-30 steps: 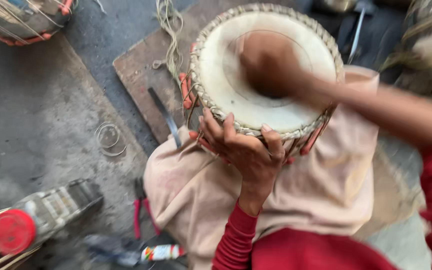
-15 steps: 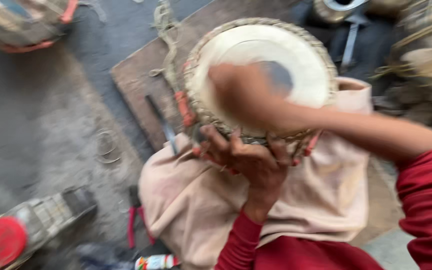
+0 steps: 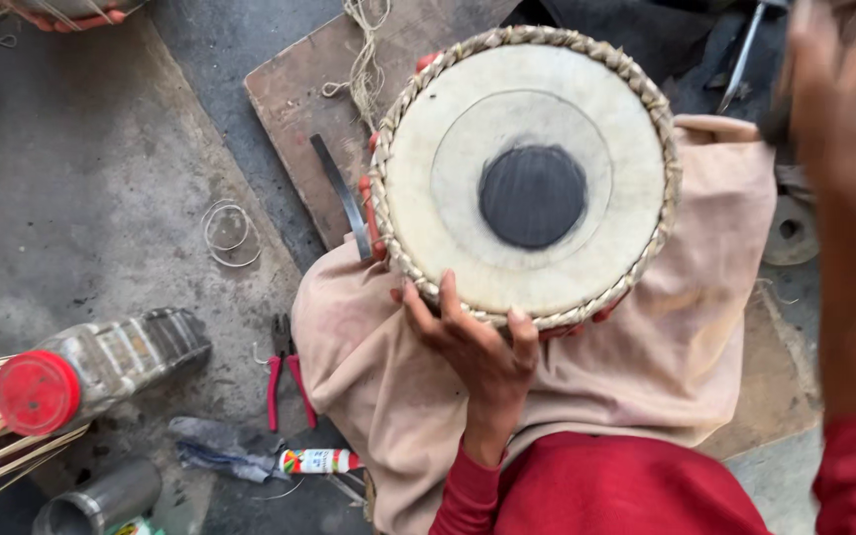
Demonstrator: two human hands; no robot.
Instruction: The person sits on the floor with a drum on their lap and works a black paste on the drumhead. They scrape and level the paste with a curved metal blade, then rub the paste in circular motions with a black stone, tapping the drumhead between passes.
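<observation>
A hand drum (image 3: pixel 532 183) with a pale skin head, a black centre patch and a braided rim rests on beige cloth (image 3: pixel 646 367) draped over the lap of a person in red sleeves. The left hand (image 3: pixel 473 347) clasps the drum's near rim, fingers curled over the braid. The right hand (image 3: pixel 839 74) hangs raised beside the drum (too blurred to tell its grip). Red-handled pliers (image 3: pixel 284 381) and a red-capped bottle (image 3: pixel 81 372) lie on the concrete floor (image 3: pixel 81 198).
</observation>
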